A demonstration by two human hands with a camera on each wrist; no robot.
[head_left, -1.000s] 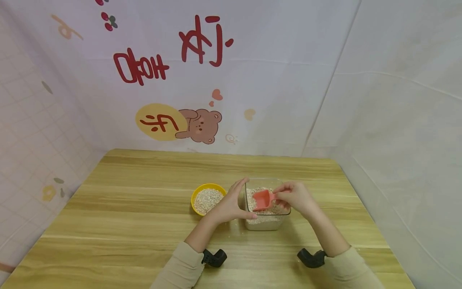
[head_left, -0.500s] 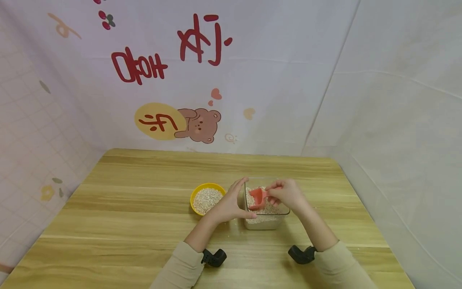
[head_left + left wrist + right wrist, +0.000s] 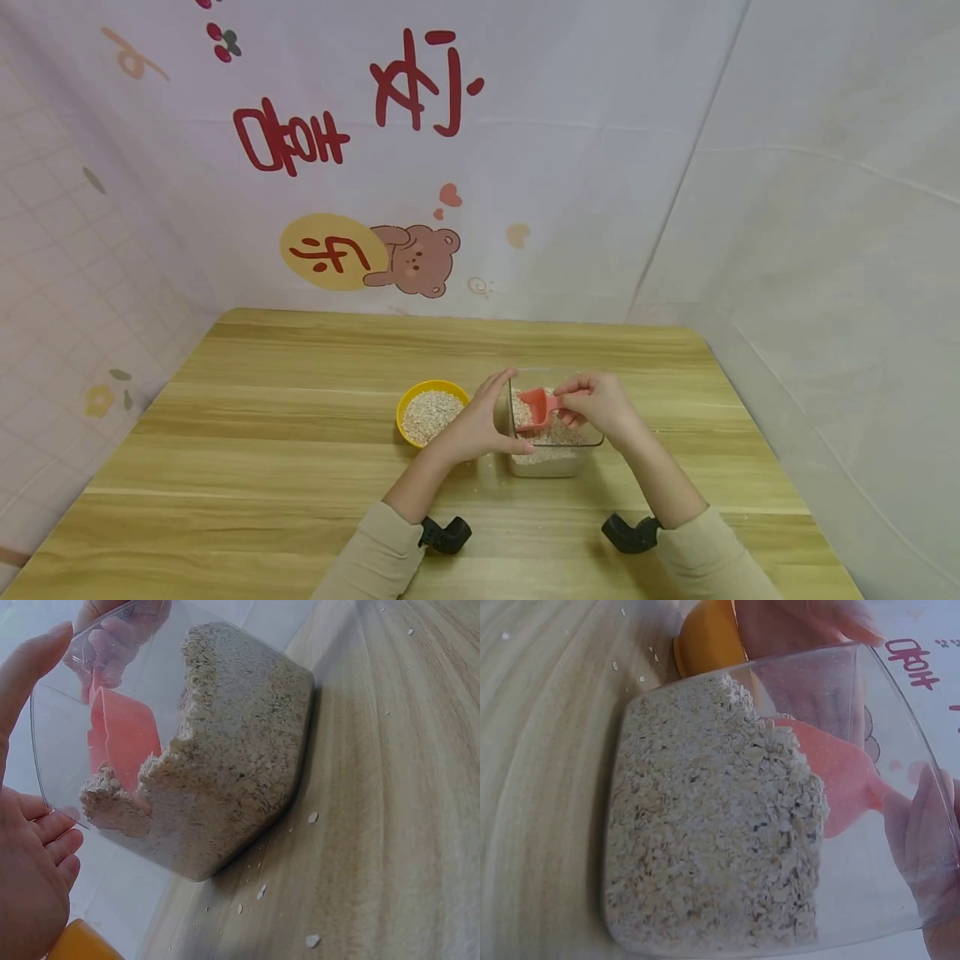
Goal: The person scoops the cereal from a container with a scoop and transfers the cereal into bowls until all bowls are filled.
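A clear square-rimmed container of rolled oats stands on the table. My left hand holds its left side, thumb at the near corner of the rim and fingers at the far one. Inside, my right hand pinches the handle of a coral-pink scoop. The scoop's open side faces left and some oats lie in its mouth. Through the clear wall in the left wrist view, the scoop sits tilted, its lip in the oats.
A yellow bowl with oats in it stands just left of my left hand. A few loose flakes lie on the wooden table. A printed white curtain hangs behind the table.
My right hand has moved left with the scoop, toward the container's left wall, and oats now show in the scoop's mouth. My left hand stays on the container.
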